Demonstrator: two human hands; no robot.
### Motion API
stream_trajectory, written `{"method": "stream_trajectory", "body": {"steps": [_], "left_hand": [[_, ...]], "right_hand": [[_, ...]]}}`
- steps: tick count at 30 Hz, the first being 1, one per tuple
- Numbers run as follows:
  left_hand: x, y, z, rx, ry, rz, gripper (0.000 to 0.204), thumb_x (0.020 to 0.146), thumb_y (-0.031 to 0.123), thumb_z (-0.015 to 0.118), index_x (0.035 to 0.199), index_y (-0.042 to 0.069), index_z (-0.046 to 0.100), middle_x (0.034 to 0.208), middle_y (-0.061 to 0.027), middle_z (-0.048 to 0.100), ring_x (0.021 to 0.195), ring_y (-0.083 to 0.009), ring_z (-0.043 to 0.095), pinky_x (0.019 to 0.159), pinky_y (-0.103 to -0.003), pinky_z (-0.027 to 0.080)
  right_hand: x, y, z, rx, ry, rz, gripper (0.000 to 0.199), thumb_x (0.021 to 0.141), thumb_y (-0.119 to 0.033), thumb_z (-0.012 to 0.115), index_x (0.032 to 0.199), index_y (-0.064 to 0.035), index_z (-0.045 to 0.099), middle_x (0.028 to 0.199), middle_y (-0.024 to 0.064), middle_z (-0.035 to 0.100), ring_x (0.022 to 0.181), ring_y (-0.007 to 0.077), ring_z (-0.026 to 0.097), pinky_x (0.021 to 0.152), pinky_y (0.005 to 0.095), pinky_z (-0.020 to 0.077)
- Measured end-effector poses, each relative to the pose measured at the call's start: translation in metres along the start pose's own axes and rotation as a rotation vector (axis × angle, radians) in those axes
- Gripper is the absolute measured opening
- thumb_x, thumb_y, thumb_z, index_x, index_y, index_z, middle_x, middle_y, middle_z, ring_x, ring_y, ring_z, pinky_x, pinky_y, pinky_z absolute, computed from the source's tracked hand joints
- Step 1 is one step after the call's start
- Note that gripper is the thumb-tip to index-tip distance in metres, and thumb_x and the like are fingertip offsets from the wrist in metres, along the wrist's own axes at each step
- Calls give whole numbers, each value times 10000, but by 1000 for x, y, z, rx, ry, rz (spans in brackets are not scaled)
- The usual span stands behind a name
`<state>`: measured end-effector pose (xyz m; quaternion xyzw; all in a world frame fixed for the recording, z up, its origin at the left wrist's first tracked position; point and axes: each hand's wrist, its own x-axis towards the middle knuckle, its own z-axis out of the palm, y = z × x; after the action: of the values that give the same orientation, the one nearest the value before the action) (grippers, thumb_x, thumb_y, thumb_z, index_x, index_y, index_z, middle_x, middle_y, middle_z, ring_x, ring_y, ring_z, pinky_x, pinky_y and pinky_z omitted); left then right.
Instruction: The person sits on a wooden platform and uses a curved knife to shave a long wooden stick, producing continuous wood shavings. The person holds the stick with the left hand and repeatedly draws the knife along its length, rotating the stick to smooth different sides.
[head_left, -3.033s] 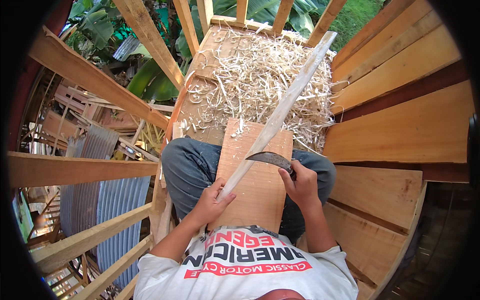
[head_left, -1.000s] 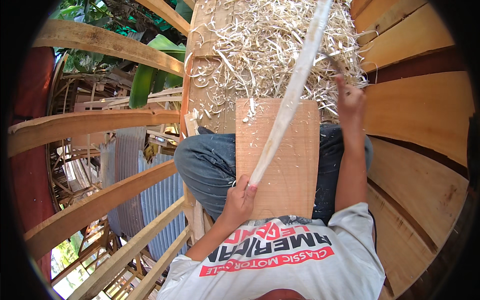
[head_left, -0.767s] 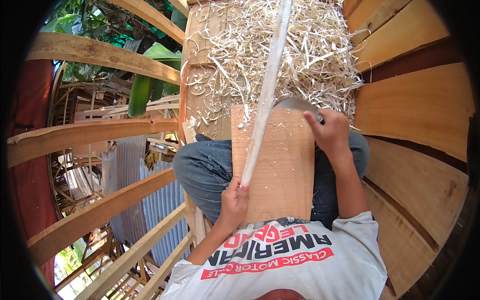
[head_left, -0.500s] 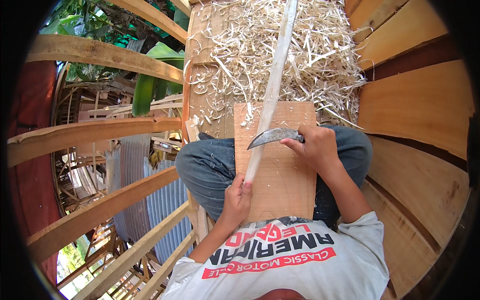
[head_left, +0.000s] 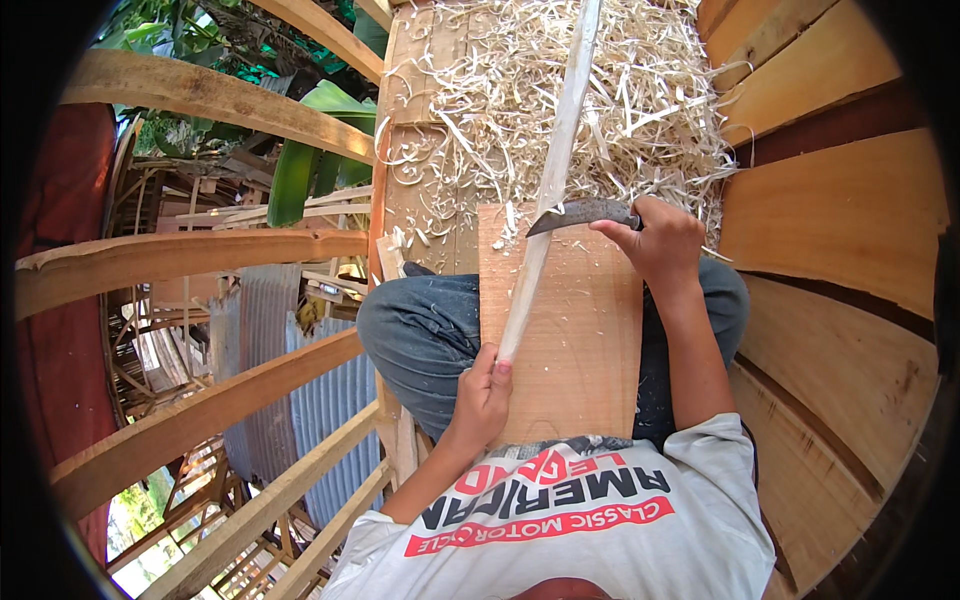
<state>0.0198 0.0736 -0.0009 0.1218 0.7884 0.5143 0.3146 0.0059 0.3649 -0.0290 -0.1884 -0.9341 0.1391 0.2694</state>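
A long pale wooden stick (head_left: 560,150) runs from my lap away to the far edge of the view. My left hand (head_left: 482,398) is closed round its near end. My right hand (head_left: 668,238) grips the handle of a knife (head_left: 582,213) with a curved, dark, spotted blade. The blade lies across the stick, over the far end of a wooden board (head_left: 575,340), with a small curl of wood on it. The board rests flat across my lap between my bent knees, and small chips are scattered on it. My right fingers hide most of the handle.
Thin wood shavings (head_left: 650,110) pile up on the plank floor (head_left: 425,160) ahead. A plank wall (head_left: 830,200) stands close on the right. On the left is an open railing of wooden bars (head_left: 190,255), with corrugated sheets (head_left: 340,420) and plants beyond it.
My right hand has pushed the knife away from me along the stick, farther from my left hand. My left hand keeps its hold; board and stick sit slightly farther right in view.
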Motion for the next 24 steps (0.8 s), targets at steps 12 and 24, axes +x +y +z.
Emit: {"method": "stream_trajectory", "body": {"steps": [12,24], "left_hand": [[1,-4,1,-81,2,-10,319,1004,327,410,866,45,465,583,51,380,516,-21,332,456,-208,260],[0,6,4,36,46,17,249,988,251,461,896,20,479,554,-36,389,517,-75,369,464,-273,305]], "right_hand": [[-5,16,-19,119,-123,97,583,763,-591,647,579,-46,551,495,127,518,451,308,539,441,386,418],[3,5,1,15,-203,4,562,770,-592,639,583,-68,557,483,122,523,441,289,556,424,371,423]]}}
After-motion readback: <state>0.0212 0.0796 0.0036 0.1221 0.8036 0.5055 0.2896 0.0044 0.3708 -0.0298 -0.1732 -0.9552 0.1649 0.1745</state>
